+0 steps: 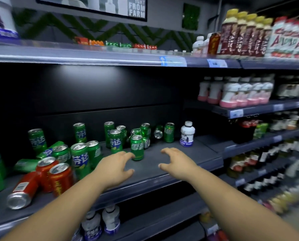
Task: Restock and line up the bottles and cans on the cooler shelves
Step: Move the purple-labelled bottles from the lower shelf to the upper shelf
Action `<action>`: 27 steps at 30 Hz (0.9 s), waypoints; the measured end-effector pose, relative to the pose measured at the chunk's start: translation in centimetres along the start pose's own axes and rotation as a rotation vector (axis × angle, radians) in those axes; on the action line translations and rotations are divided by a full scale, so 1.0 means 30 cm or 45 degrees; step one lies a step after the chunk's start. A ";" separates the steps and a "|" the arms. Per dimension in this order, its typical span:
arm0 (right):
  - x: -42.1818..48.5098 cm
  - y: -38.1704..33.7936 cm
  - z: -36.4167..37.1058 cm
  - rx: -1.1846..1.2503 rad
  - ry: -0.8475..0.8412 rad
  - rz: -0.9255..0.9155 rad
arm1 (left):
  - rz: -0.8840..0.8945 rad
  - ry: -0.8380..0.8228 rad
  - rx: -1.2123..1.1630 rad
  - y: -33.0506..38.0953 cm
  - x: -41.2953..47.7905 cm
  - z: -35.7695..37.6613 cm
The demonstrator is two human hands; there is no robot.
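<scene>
Several green cans stand and lie scattered on the dark middle shelf (171,173). One upright green can (137,147) stands nearest the shelf's front. My left hand (114,167) hovers just left of it, fingers spread, fingertips close to its base. My right hand (177,162) is open to the can's right, holding nothing. Red cans (60,178) stand at the left, and one red can (23,190) lies on its side near the front edge. A white bottle with a purple label (187,134) stands alone at the right of the cans.
Above, a shelf (110,56) carries yellow-capped bottles (246,33) at the right. Right-hand shelves hold pink-bottomed white bottles (239,92) and dark bottles (246,131). White bottles (101,221) stand on the shelf below. The shelf's back panel is black.
</scene>
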State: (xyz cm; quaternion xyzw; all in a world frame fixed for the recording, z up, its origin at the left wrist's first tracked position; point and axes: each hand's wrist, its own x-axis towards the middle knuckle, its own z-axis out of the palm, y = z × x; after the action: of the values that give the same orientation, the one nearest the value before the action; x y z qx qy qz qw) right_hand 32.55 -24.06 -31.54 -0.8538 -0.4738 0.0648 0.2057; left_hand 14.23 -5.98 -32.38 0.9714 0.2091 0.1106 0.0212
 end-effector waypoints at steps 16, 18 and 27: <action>0.324 0.706 -0.253 0.158 0.025 0.021 | -0.144 0.008 -0.106 0.436 0.480 0.248; 0.390 0.758 -0.240 0.260 0.009 0.043 | -0.191 -0.029 -0.115 0.440 0.481 0.278; 0.635 0.805 -0.152 0.624 0.063 0.183 | -0.407 -0.039 -0.144 0.353 0.474 0.349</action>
State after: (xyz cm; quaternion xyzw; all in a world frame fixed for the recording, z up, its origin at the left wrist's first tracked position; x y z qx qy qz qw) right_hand 63.17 -20.72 -35.77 -0.8112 -0.3769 0.1712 0.4130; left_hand 33.47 -9.74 -38.72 0.9246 0.3540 0.1026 0.0962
